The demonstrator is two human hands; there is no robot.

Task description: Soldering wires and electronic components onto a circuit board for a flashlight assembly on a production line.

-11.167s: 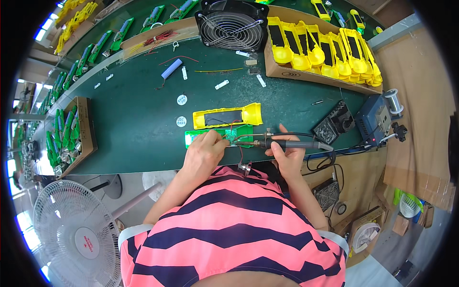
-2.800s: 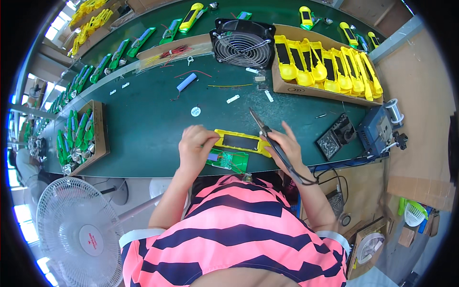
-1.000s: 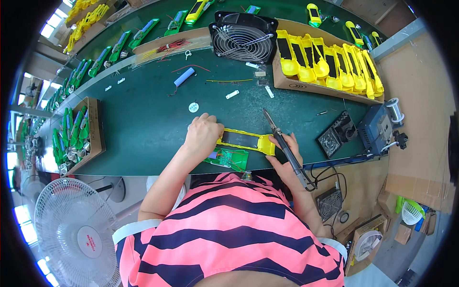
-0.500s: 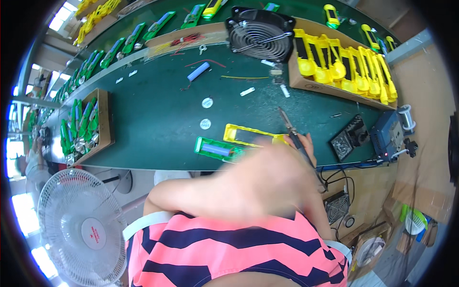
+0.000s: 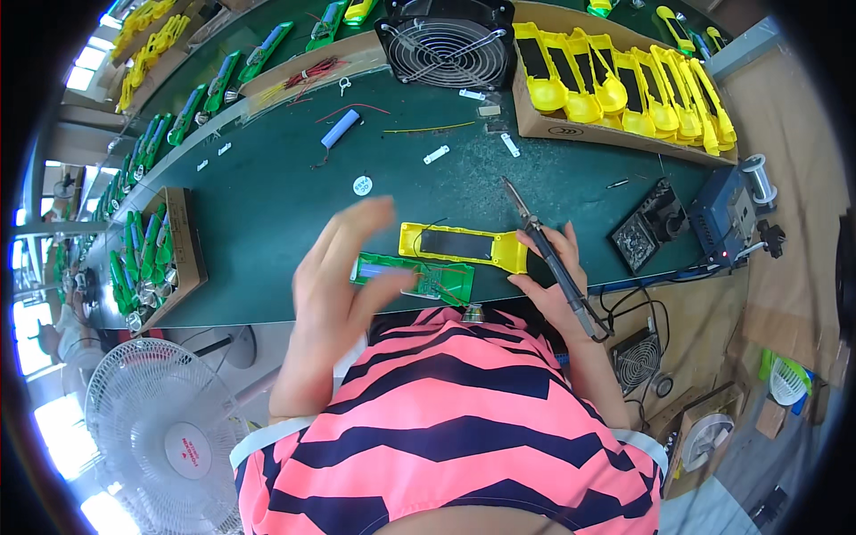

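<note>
My left hand (image 5: 332, 272) hovers, fingers apart, over the left end of a green plastic casing half (image 5: 456, 283). That casing holds a blue cylindrical battery cell (image 5: 382, 275) and thin wires, and a small silvery lamp cup (image 5: 473, 313) sits at its near end. My right hand (image 5: 562, 283) grips a soldering iron (image 5: 555, 262), tip pointing away and left. The fingers of that hand also touch the wide end of a yellow casing half (image 5: 508, 252) with a dark strip inside. Beyond my left hand lies a round white sticker (image 5: 362, 185).
A box of yellow casings (image 5: 571, 132) and a black fan (image 5: 446, 52) stand at the back. At right are a blue soldering station (image 5: 716, 214) and a tip-cleaning stand (image 5: 649, 232). A box of green casings (image 5: 185, 259) stands left. A loose blue cell (image 5: 340, 129) lies mid-table.
My left hand has moved left from in front of my right hand, uncovering both casing halves. The nearer round sticker no longer shows. My right hand still holds the soldering iron.
</note>
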